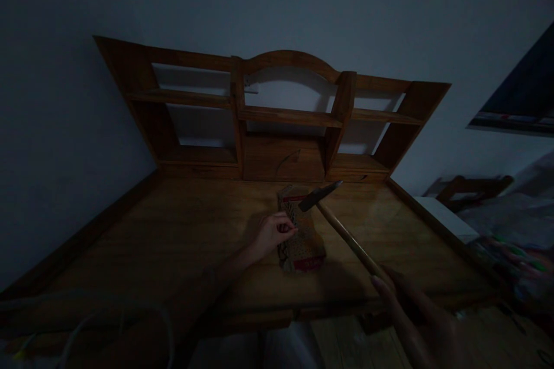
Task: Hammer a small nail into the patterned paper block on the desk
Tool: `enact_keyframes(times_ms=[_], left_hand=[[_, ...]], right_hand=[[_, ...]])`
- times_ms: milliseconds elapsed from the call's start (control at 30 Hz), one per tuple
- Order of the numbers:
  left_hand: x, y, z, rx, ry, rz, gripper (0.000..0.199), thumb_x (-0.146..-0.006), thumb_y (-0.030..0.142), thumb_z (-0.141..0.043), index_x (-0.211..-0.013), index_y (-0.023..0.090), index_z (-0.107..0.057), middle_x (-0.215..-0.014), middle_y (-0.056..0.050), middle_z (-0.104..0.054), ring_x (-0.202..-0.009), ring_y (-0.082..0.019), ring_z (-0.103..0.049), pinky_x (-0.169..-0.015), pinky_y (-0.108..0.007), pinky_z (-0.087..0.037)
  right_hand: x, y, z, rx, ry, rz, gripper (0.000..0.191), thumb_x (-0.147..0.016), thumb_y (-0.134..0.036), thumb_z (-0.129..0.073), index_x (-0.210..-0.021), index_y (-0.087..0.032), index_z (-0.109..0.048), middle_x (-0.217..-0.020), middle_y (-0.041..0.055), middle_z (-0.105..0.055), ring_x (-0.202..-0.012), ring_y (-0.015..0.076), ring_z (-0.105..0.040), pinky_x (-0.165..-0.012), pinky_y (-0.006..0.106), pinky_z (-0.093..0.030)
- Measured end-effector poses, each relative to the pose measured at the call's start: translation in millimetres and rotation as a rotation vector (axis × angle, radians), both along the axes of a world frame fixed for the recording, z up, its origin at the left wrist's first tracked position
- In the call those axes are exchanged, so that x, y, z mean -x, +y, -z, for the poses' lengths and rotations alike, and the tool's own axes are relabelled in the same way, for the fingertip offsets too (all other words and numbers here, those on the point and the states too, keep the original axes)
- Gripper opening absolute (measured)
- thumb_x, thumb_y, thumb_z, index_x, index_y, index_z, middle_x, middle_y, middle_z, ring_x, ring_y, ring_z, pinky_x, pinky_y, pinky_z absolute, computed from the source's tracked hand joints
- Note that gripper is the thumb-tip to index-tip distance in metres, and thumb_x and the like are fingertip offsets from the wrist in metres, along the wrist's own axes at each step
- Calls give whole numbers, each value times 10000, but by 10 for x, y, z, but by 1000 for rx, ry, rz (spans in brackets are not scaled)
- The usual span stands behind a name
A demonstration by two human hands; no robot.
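honestly pretty dim colours on my feed, desk [194, 230] in yellowish brown with streaky wood grain, shelf unit [283, 158] a darker orangey brown, wall [281, 0] dull blue-grey, cardboard piece [309, 239] tan with dark speckles and red patches

From what I see, this looks like a room in a home. A wooden desk [194, 230] fills the middle of the frame, with a wooden shelf hutch [289, 118] along its back, against a plain painted wall [277, 0]. At the right I make out part of a wooden chair [474, 185] and a pile of plastic-wrapped belongings [515, 222], dim and hard to tell apart.
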State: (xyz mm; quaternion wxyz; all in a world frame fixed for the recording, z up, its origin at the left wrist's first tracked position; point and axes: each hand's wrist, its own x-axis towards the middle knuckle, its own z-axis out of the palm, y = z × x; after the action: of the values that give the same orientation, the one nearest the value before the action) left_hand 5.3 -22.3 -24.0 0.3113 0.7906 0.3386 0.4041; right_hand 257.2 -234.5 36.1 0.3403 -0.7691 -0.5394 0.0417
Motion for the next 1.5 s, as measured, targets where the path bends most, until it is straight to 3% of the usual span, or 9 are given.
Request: enact_keyframes(times_ms=[100,233,467,667,733,967,1167,1367,1500], left_hand=[[3,17,39,5,7,-21,183,-780,329,-653,-707,163,-677,-693,-10,-563,-640,-116,-523,-560,-217,-380],[6,27,69,21,32,-59,133,-738,255,-674,-652,156,-657,-651,0,-550,-632,-118,-521,-569,-220,-379],[-5,17,19,4,10,-10,156,-770,286,-652,-684,159,-682,-652,6,-528,-628,-109,-506,-559,-210,-364],[-18,33,54,27,34,-42,158,-750,280,-665,-664,148,-680,-633,6,-530,-612,-104,-499,-551,-200,-360],[-13,37,68,18,62,-54,153,-752,282,-665,-676,151,-683,-635,7,-535,-615,-104,-500,-557,-199,-360],[-10,29,59,12,56,-32,179,-766,298,-655,-669,148,-675,-645,6,-527,-612,-99,-489,-545,-195,-347],[-13,61,123,12,109,-78,113,-720,227,-684,-645,143,-675,-622,16,-529,-592,-93,-482,-539,-195,-337],[-18,42,115,-26,80,-26,169,-772,277,-663,-662,150,-678,-633,19,-524,-607,-92,-489,-547,-194,-341],[30,33,40,-23,118,-12,198,-780,351,-674,-708,171,-714,-671,5,-575,-636,-105,-521,-570,-203,-365]], right_hand=[[50,-15,35,57,-129,-74,511,-812,-615,-470,-1177,-305,-651,-998,44,-730,-815,275,-708,-610,300,-565],[82,-10,97,178,-257,-108,477,-840,-585,-425,-1175,-331,-651,-890,37,-747,-651,275,-707,-494,320,-532],[55,-88,58,15,-251,-78,522,-851,-591,-425,-1216,-282,-633,-1039,49,-717,-786,268,-713,-579,303,-577],[81,-39,49,82,-412,-168,414,-913,-484,-421,-1188,-265,-639,-846,15,-751,-574,207,-702,-413,235,-515],[87,-33,46,71,-439,-186,409,-922,-469,-413,-1197,-259,-631,-864,15,-751,-566,199,-701,-405,228,-509],[84,-86,-2,-10,-390,-132,421,-913,-478,-431,-1233,-270,-608,-922,25,-745,-691,217,-717,-463,215,-533],[163,-37,55,81,-462,-112,393,-919,-483,-406,-1146,-291,-663,-774,8,-749,-542,213,-693,-382,236,-491],[72,-48,48,-4,-284,-158,416,-906,-488,-433,-1227,-290,-610,-1041,19,-718,-789,215,-714,-526,207,-557],[38,-40,-3,2,-231,-39,433,-879,-542,-463,-1194,-301,-637,-877,21,-749,-703,234,-717,-457,219,-539]])
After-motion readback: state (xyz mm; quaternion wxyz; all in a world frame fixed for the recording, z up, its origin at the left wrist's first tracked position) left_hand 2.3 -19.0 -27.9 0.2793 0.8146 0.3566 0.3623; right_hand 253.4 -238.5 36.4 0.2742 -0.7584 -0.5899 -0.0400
